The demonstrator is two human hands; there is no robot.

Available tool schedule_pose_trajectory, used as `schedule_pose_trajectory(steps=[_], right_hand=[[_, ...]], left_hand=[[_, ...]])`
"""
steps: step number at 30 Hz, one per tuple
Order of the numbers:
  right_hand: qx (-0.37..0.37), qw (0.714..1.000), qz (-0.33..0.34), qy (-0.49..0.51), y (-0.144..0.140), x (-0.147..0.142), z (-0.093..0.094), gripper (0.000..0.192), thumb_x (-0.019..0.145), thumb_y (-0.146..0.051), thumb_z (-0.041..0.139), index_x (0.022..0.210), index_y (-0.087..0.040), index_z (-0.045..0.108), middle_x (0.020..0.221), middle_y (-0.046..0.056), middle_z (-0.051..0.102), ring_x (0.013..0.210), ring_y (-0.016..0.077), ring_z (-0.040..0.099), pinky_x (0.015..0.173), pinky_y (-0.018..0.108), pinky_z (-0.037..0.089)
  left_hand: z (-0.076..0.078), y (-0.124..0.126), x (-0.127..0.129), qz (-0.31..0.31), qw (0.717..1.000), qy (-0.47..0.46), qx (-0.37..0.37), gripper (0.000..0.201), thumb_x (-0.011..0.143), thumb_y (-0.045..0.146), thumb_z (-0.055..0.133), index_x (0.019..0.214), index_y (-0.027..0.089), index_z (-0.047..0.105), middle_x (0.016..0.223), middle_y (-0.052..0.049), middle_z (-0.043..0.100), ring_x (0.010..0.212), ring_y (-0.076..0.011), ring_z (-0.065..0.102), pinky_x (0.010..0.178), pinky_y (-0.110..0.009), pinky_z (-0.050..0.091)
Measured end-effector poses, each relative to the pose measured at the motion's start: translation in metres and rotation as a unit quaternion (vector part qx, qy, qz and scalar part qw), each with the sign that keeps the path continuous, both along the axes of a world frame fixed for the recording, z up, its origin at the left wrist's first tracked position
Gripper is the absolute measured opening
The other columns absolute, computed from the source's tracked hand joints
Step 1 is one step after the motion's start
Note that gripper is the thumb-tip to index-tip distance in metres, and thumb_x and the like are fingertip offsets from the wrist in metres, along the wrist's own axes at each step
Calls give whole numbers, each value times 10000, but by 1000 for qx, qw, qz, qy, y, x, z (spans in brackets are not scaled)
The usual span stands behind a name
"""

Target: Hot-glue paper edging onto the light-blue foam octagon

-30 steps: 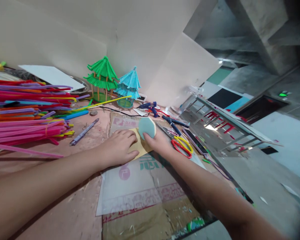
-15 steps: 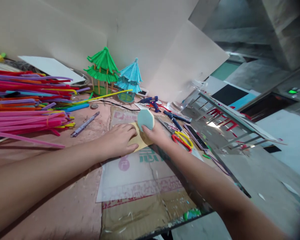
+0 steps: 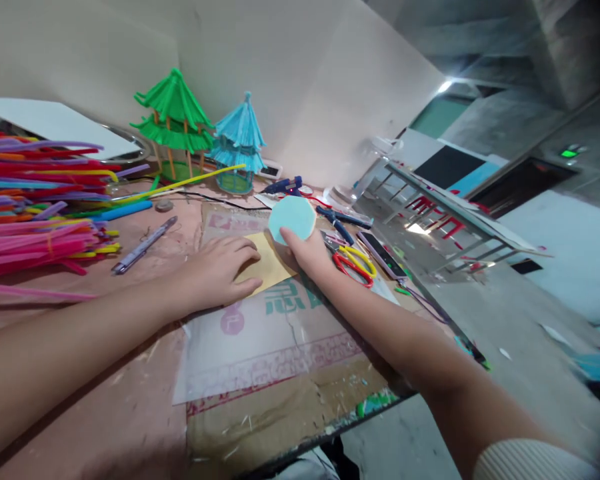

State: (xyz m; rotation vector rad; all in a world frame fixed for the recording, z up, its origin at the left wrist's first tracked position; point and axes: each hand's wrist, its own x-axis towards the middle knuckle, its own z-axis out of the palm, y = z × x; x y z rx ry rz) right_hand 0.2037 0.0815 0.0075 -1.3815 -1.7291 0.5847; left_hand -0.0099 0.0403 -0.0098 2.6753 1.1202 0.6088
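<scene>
Right hand (image 3: 309, 252): pinching a pale blue disc (image 3: 294, 217), thumb laid on its face, the other fingers out of sight behind. Disc is tilted up, its face toward the worker, above the far edge of a yellow sheet (image 3: 267, 263). Whether its lower rim touches the sheet I can't fairly judge from where I stand.

Left hand (image 3: 221, 268): laid palm down at the sheet's left part, fingers close together and bent, thumb apart, yellow showing in the gap between. Nothing gripped.

Beneath the sheet: a cloudy plastic film (image 3: 260, 363) with green and reddish print, over worn cardboard (image 3: 260, 423) on the pinkish desk (image 3: 125, 393).

Just right of the right hand: scissors (image 3: 359, 269), one handle loop red, the other yellow. Farther back, dark blue pliers (image 3: 341, 222); beside these tools, a phone (image 3: 381, 255) lying flat near the desk's edge. Behind the disc, a blue glue gun (image 3: 286, 185).

Left of the left hand, well apart: a pen (image 3: 146, 245), lying aslant. Beyond it, heaped bundles of fuzzy craft stems (image 3: 40, 200), mostly pink, red and purple. At the back by the wall, two little tiered towers side by side, upright: a green tower (image 3: 177, 123) and a light blue tower (image 3: 240, 141).

Off right, across the floor: a second, long desk with red stools (image 3: 447, 223) by it.
</scene>
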Motion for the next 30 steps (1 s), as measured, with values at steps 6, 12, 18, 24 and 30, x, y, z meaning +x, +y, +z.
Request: schedule_pose_trajectory(steps=[6,12,18,24,30], right_hand=[[-45,991,8,124,-5,7,-1,255,839,-370,655,712,-222,491,530,-49,477,467,93,402,458,238,390],[-128,917,89,366,5,10,-3,339,709,-379,796,740,-216,501,479,-94,419,391,44,262,357,196,203],[-202,880,152,402,4,16,12,373,720,-430,745,686,-221,438,386,-125,327,359,40,171,356,187,161],[-220,876,179,389,-5,12,14,360,698,-448,762,719,-201,501,378,-117,368,349,37,179,359,194,137],[-207,897,193,340,-11,6,14,370,691,-470,754,708,-210,491,400,-102,374,362,53,238,391,218,171]], left_hand=[[1,3,-2,-5,1000,-1,-9,475,893,509,530,1212,168,615,1298,-123,616,1211,-318,553,1039,-481,428],[3,-1,-1,10,1000,8,-10,471,900,514,535,1224,181,610,1311,-112,612,1216,-309,555,1043,-479,434],[3,-4,-1,14,1000,-8,-2,433,898,478,560,1206,177,603,1300,-111,616,1213,-295,559,1043,-459,442],[2,-4,-1,13,1000,-18,-4,409,895,461,572,1198,188,605,1282,-113,614,1210,-300,550,1044,-467,444],[0,-4,-1,10,999,-30,-1,399,893,450,572,1196,192,612,1276,-124,614,1209,-310,554,1038,-476,451]])
